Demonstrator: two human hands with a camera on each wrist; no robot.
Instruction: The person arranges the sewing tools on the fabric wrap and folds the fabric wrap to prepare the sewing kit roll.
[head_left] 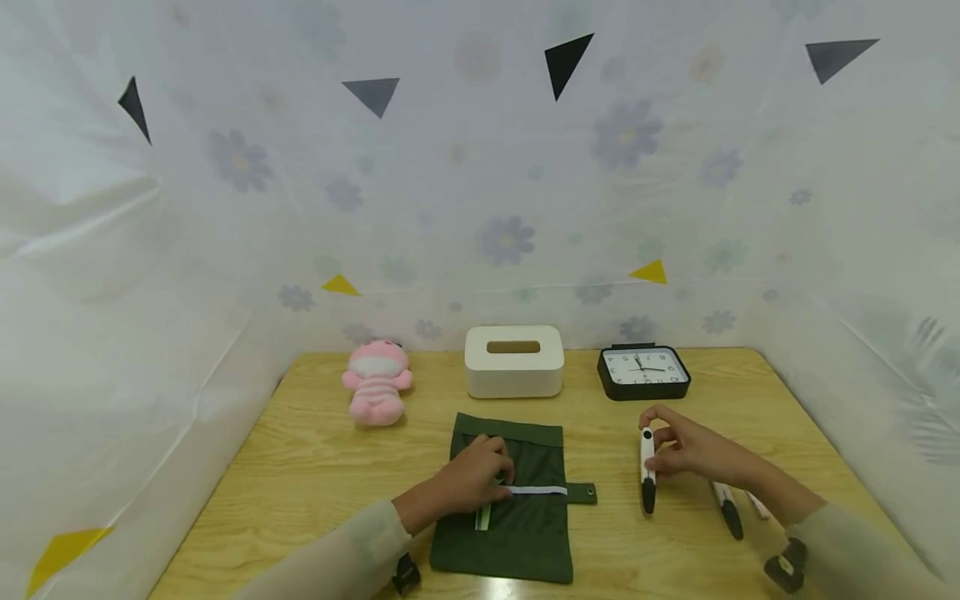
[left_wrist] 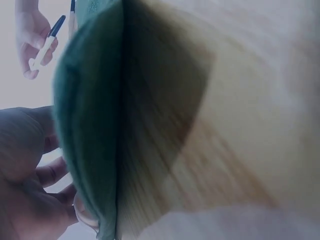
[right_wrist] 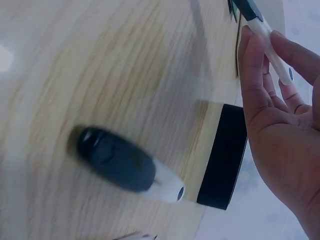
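A dark green fabric roll-up pouch [head_left: 525, 546] lies spread on the table, with a white band across its middle and a snap tab on its right side. My left hand [head_left: 474, 475] is over its left half, fingers curled, pinching the pocket edge by the white band. A light green strip [head_left: 483, 517] shows in the pocket below that hand. In the left wrist view the raised fabric [left_wrist: 90, 100] hides part of the fingers. To the right, my right hand [head_left: 693, 450] holds a white marker [right_wrist: 274, 57] with a black cap, cap end downward.
A second black-capped marker [head_left: 727, 510] and a thin pale item [head_left: 757, 505] lie near my right forearm. Along the back stand a pink plush toy [head_left: 377, 387], a white tissue box [head_left: 514, 379] and a black-framed clock [head_left: 645, 367]. Patterned sheeting [head_left: 480, 167] surrounds the table.
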